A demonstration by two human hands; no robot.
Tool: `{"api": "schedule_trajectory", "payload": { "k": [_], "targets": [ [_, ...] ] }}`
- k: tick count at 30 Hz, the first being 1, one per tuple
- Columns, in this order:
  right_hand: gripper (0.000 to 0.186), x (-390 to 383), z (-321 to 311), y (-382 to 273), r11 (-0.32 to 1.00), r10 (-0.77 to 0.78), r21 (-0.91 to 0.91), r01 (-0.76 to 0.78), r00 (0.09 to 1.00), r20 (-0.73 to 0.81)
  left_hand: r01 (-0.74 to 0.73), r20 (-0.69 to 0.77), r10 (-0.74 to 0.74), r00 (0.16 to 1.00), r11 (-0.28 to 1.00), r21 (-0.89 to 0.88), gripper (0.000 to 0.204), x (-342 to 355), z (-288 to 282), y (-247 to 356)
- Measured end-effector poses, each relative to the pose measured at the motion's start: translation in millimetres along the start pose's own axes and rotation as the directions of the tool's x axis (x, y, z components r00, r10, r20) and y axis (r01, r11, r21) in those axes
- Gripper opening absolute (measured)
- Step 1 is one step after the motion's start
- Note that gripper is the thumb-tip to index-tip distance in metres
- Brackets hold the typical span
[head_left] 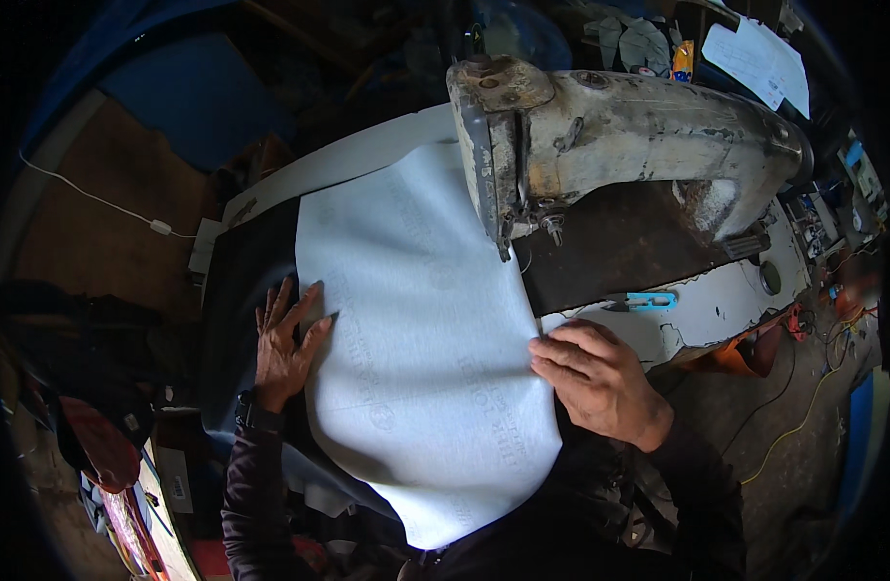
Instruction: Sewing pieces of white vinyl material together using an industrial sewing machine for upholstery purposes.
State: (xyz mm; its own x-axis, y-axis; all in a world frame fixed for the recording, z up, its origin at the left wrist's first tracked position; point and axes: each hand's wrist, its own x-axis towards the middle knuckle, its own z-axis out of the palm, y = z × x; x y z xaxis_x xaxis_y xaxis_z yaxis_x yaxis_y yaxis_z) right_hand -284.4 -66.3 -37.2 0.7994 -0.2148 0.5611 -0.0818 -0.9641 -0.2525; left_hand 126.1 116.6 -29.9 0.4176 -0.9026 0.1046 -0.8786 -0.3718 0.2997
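Note:
A large pale sheet of backed material (425, 329), faintly printed, drapes over the sewing machine table and hangs off its near edge. Dark material (246, 261) lies under its left side. My left hand (288, 339) rests with fingers spread where the pale sheet meets the dark material. At the sheet's right edge, my right hand (600, 378) pinches the edge between thumb and fingers. The worn sewing machine (638, 126) stands beyond, its needle end (506, 247) right over the sheet's right edge. Whether the needle is in the material cannot be made out.
Blue thread snips (648, 301) lie on the chipped white tabletop (701, 315), right of the sheet. A paper sheet (759, 63) and an orange packet (683, 60) sit behind the machine. A white cable (106, 201) runs at the left. Cables (793, 431) trail across the floor at right.

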Motion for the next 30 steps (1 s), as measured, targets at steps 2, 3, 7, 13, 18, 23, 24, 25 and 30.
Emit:
{"api": "schedule_trajectory", "payload": {
  "k": [2, 3, 7, 13, 18, 23, 24, 25, 30],
  "targets": [
    [0.024, 5.9, -1.7, 4.4, 1.0, 0.01, 0.01, -0.01, 1.0, -0.025, -0.001, -0.017, 0.001, 1.0, 1.0, 0.001, 0.072, 4.8, -0.2, -1.1],
    [0.022, 10.0, -1.7, 7.8, 1.0, 0.0, 0.001, 0.0, 0.999, -0.035, 0.001, -0.029, -0.001, 1.0, 1.0, -0.002, 0.072, 8.0, 1.3, -2.7],
    [0.023, 21.9, -2.4, 15.2, 1.0, 0.029, -0.012, -0.028, 0.999, 0.019, -0.005, -0.026, 0.005, 1.0, 1.0, 0.004, 0.071, 22.1, 2.2, -5.6],
    [0.025, 32.4, 5.9, 31.2, 1.0, 0.009, -0.017, -0.009, 1.0, 0.019, -0.019, -0.037, 0.02, 0.999, 0.999, 0.041, 0.069, 49.2, 3.7, -11.9],
    [0.025, 39.4, 9.7, 35.8, 0.997, 0.012, -0.078, -0.01, 1.0, 0.027, -0.02, -0.043, 0.024, 0.999, 0.996, 0.087, 0.065, 68.5, 7.3, -15.5],
    [0.024, 44.2, 12.0, 34.8, 0.992, 0.053, -0.115, -0.048, 0.998, 0.042, -0.018, -0.043, 0.02, 0.999, 0.999, 0.034, 0.067, 83.4, 12.3, -26.2],
    [0.024, 43.6, 13.2, 36.9, 0.992, 0.047, -0.117, -0.043, 0.998, 0.031, 0.017, -0.045, -0.015, 0.999, 0.999, 0.034, 0.067, 85.8, 11.1, -21.9],
    [0.024, 42.0, 14.6, 39.1, 0.989, 0.046, -0.139, -0.041, 0.998, 0.033, 0.017, -0.054, -0.015, 0.998, 0.999, 0.042, 0.067, 87.0, 10.9, -21.7],
    [0.024, 42.5, 14.1, 40.3, 0.988, 0.058, -0.143, -0.054, 0.998, 0.02, -0.041, -0.051, 0.042, 0.998, 0.999, 0.016, 0.062, 100.6, 14.2, -28.4]
  ]
}}
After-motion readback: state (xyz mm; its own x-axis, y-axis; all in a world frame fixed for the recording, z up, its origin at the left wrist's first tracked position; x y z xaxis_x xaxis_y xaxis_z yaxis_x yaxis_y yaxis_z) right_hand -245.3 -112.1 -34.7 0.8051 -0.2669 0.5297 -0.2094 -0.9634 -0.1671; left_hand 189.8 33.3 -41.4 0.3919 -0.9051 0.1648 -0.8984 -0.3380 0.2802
